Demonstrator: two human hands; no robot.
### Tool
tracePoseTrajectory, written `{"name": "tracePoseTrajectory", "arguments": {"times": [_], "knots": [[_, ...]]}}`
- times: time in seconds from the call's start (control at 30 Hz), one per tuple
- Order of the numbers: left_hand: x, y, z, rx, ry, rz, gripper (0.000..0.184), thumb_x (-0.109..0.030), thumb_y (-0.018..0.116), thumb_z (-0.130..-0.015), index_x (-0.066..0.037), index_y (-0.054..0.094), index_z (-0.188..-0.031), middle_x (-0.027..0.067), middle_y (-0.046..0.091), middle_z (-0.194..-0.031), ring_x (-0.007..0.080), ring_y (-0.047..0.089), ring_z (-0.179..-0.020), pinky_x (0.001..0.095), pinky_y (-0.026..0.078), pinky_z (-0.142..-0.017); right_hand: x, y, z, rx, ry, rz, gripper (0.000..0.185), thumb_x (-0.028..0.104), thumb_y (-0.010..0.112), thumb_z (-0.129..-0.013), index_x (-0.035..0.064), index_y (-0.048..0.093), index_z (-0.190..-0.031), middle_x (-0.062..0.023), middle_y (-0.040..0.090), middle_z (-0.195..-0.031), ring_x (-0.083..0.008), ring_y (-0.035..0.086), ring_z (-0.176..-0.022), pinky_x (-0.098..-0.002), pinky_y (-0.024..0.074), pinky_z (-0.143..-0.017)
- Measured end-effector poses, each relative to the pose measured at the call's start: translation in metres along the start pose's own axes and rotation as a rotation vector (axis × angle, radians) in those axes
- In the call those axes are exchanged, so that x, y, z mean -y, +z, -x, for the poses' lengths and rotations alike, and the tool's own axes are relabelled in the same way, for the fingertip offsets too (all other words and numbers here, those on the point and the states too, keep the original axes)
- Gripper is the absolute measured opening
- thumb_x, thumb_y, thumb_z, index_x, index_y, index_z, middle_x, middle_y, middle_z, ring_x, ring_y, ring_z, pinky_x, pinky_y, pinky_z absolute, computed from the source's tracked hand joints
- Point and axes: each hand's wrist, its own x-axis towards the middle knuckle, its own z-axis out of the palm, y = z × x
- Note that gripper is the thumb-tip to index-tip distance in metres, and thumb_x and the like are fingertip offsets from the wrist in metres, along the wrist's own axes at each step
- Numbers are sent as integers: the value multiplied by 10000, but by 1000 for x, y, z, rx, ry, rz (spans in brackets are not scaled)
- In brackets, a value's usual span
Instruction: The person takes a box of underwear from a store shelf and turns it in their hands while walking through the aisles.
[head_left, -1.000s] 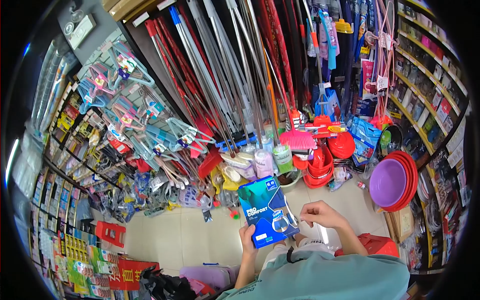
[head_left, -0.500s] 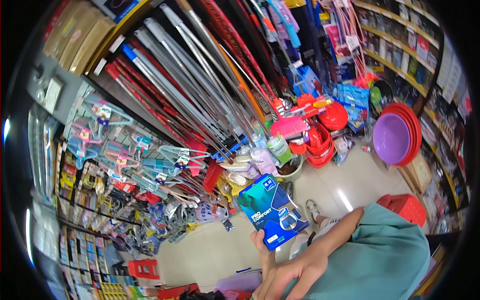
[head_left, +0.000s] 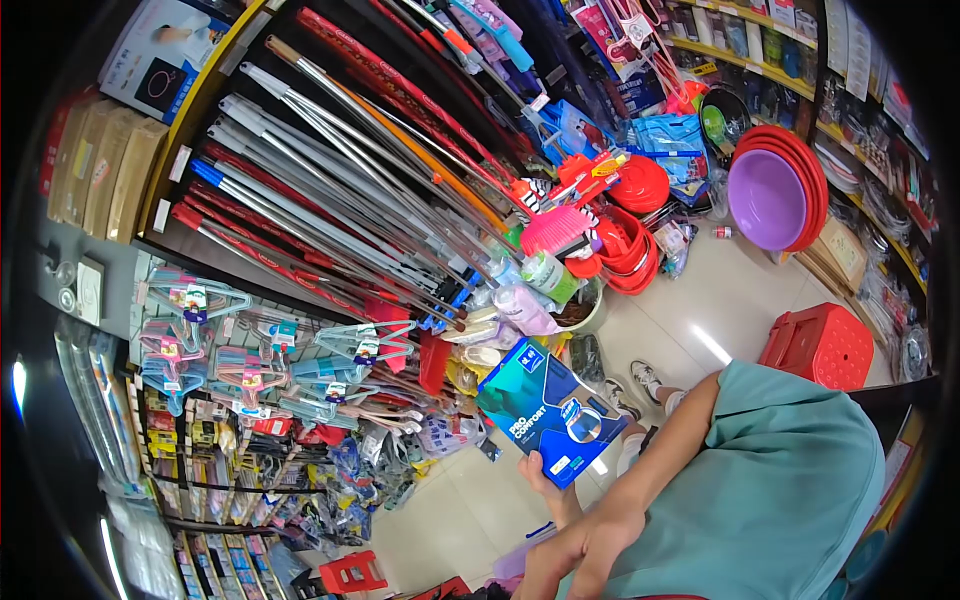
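Observation:
A flat blue box [head_left: 553, 412] marked "PRO COMFORT" is held up near the middle of the view. My left hand [head_left: 545, 476] grips its lower left edge, the thumb lying on the front face. My right hand [head_left: 590, 548] is low in the view, crossed over in front of my left forearm and away from the box. Its fingers point down and to the left, and their tips are partly out of sight, so whether anything is in them is hidden.
Mop and broom poles [head_left: 330, 200] lean at upper left, above hangers [head_left: 250, 375]. A pink broom head [head_left: 556, 230], red buckets [head_left: 628, 255] and a purple basin [head_left: 767, 200] stand ahead. A red stool [head_left: 820, 345] is at right, another [head_left: 352, 572] at bottom left.
My right hand has swung from the right of the box across to the lower left, over my left forearm. The view has turned and tilted. The box stays in my left hand.

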Motion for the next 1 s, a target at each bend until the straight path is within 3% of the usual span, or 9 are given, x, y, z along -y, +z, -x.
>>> {"name": "tracePoseTrajectory", "arguments": {"times": [0.13,0.2,0.3,0.5,0.73,0.83,0.93,1.0], "knots": [[-40,60,-3,-462,-354,-271,280,-277,568,-827,-36,489,-709,65,546,-700,143,544,-619,272,431,-543,-11,-1,-3,-15,-38,37,693,428,610,-881,-110,455,-1288,-149,561,-1239,-186,503,-1114,-340,403,-956],[-3,1,-11,123,22,-32,282,-280,565,-829,-31,501,-713,65,550,-704,144,544,-623,271,432,-548,-19,-6,-3,28,4,-11,688,420,607,-883,-115,454,-1287,-158,560,-1241,-196,507,-1119,-341,402,-956],[-4,7,-7,86,-10,-43,284,-282,565,-829,-19,518,-731,73,560,-722,151,554,-641,274,444,-571,-13,-3,-2,29,-22,-66,660,387,604,-883,-130,463,-1269,-171,565,-1231,-214,516,-1122,-345,409,-949],[-24,41,-3,-204,-243,-155,276,-280,565,-827,-16,523,-761,84,567,-759,165,561,-681,287,451,-612,-4,0,-1,29,-39,-165,560,254,604,-849,-158,496,-1213,-204,592,-1176,-241,552,-1090,-356,419,-935],[-32,51,-1,-253,-305,-181,271,-279,566,-825,-12,528,-796,97,575,-803,181,571,-728,301,459,-660,-1,2,0,-1,-126,-235,458,169,585,-819,-176,558,-1118,-239,607,-1130,-278,574,-1055,-364,413,-936],[-31,53,-2,-257,-318,-185,270,-278,566,-824,-11,531,-811,103,579,-822,188,575,-748,308,462,-681,2,-7,-12,146,-318,101,323,257,510,-851,-29,659,-874,-162,636,-901,-292,537,-804,-382,370,-789],[-32,55,-1,-266,-327,-184,270,-277,566,-824,-9,533,-826,109,582,-841,194,578,-768,314,466,-702,-3,-4,-1,27,-138,-186,428,176,583,-817,-179,589,-1055,-256,613,-1106,-288,577,-1036,-376,406,-930],[-32,56,-1,-266,-330,-188,271,-277,566,-823,-8,535,-836,112,585,-853,199,581,-781,318,468,-715,-3,-1,0,-9,-157,-169,415,181,585,-817,-180,602,-1019,-265,618,-1084,-297,576,-1026,-392,401,-926]]}}
